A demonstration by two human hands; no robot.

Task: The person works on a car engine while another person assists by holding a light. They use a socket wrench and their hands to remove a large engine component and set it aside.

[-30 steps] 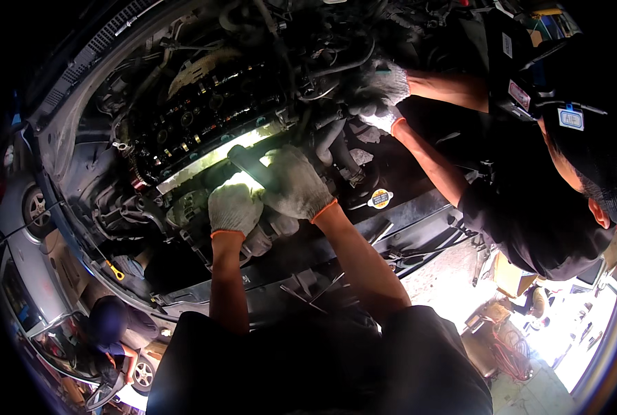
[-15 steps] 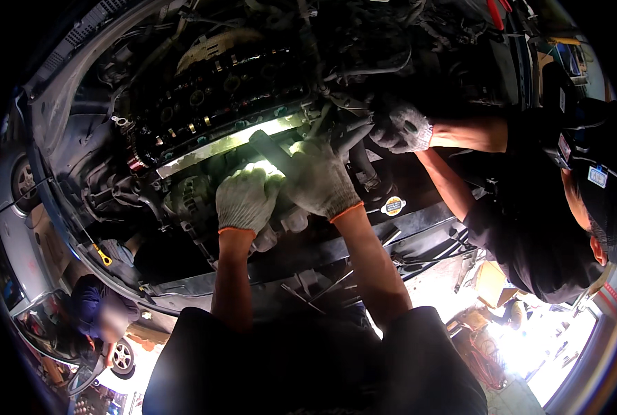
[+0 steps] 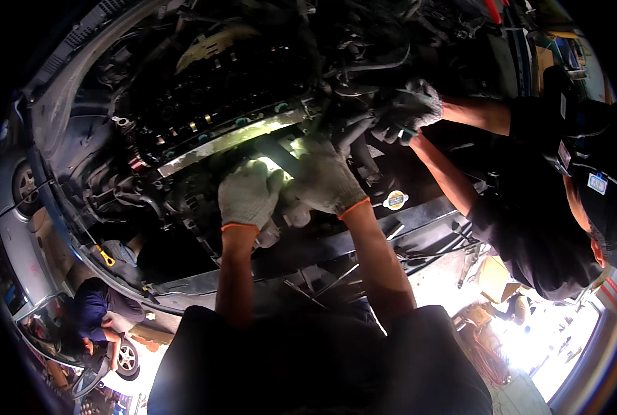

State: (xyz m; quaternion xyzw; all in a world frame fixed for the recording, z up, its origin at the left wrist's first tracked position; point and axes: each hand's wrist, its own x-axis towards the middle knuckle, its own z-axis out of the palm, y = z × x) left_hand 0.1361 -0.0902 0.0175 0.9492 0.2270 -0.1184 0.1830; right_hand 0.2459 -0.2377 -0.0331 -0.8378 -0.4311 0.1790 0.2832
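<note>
I lean over an open engine bay, both hands in pale knit gloves with orange cuffs. My right hand [image 3: 325, 176] is closed round a dark, flat bar-shaped thing [image 3: 277, 155], whose free end points up and left toward the engine. Just left of it, my left hand [image 3: 248, 194] has its fingers curled in; what they hold, if anything, is hidden. Bright light glows between the two hands, its source unclear. Directly beyond them lies the lit metal edge [image 3: 232, 142] of the engine [image 3: 211, 104], whose top is uncovered, dark and oily.
At right a co-worker in black reaches in with gloved hands [image 3: 412, 114], close to my right hand. A round-labelled cap [image 3: 395, 200] sits near the front crossbar [image 3: 308, 256]. A yellow-handled dipstick [image 3: 105, 256] is at left. Another person [image 3: 104, 311] bends by a wheel [image 3: 127, 357].
My hands stay nearly in place, with the bar shifted slightly. The co-worker's hands have moved apart, one going up and right. The person at lower left has bent and turned.
</note>
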